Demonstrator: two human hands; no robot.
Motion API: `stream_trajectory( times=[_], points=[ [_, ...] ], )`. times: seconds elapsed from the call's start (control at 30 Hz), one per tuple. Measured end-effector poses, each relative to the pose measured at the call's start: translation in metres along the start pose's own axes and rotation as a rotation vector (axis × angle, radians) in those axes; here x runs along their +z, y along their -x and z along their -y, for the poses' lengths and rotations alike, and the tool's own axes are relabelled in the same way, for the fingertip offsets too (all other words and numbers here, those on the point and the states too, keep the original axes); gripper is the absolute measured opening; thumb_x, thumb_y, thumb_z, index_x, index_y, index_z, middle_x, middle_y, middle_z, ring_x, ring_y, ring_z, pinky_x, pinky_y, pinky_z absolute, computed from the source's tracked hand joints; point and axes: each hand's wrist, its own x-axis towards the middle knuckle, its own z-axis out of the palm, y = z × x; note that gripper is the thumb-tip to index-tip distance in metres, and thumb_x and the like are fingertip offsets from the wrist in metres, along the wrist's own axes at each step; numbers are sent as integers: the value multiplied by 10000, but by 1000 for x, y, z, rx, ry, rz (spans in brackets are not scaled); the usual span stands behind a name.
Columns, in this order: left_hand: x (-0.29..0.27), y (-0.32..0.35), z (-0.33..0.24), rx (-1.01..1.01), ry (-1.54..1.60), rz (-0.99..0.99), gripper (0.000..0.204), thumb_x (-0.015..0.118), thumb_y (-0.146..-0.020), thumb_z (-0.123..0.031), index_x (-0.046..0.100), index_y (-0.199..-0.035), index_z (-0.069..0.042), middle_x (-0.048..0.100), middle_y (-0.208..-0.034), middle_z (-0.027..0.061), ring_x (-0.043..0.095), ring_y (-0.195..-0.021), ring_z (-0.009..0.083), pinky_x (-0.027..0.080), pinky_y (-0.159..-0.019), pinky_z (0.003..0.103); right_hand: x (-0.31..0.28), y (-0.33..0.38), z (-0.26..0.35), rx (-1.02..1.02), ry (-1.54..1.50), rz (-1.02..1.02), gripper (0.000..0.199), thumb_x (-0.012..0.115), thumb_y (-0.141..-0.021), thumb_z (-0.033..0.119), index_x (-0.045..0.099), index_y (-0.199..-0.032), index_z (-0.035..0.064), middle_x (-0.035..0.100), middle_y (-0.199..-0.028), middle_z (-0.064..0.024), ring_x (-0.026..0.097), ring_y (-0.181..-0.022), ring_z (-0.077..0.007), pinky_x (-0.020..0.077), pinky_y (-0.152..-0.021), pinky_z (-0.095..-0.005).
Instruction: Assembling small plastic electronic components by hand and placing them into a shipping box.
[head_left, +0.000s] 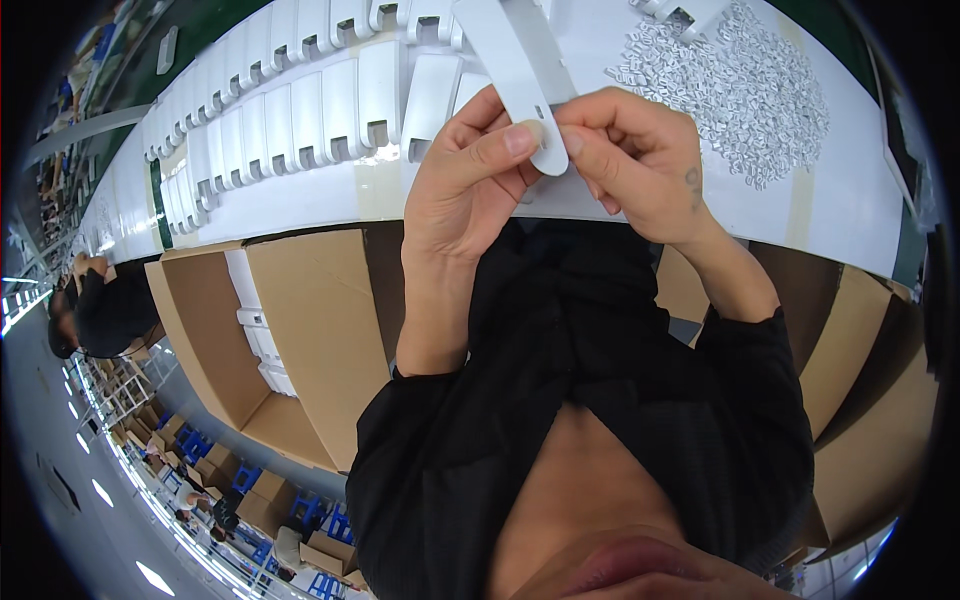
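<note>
A long white plastic cover [522, 70] with a rounded end and a small slot is held up over the table's near edge. My left hand [465, 180] grips it near the rounded end, thumb flat on its face and fingers behind. Close against the cover's right edge, my right hand [640, 165] is closed in a pinch; whatever lies between thumb and forefinger is hidden. Beyond the hands at the left, several similar white covers [340, 100] stand in rows. A wide pile of small pale clips [740, 100] lies to the right of my right hand.
The white table [380, 205] curves across the top. Below its edge are an open cardboard box [310, 300] with white parts [262, 345] inside, and more cardboard [870, 400] at the right. Another person [110, 310] works at the far left. A white part [690, 15] sits behind the clips.
</note>
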Motion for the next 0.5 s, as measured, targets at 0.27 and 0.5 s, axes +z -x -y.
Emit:
stream_trajectory(
  times=[0.27, 0.5],
  points=[
    [-1, 5, 9, 35, -80, 18, 482, 677, -844, 6, 547, -1306, 56, 684, -1119, 188, 674, -940, 247, 526, -903, 308, -7, 14, 0, -76, -103, 49, 99, 648, -895, -30, 687, -986, -32, 562, -614, 7, 398, -440, -44, 331, -425, -179],
    [3, 22, -7, -17, 76, 144, 558, 613, -861, -69, 465, -1382, 65, 566, -1320, 253, 590, -1185, 357, 486, -1002, 419, -28, 14, -1, -506, 495, 192, 126, 681, -816, -68, 696, -935, -29, 549, -640, 5, 402, -469, -77, 330, -440, -224]
  ],
)
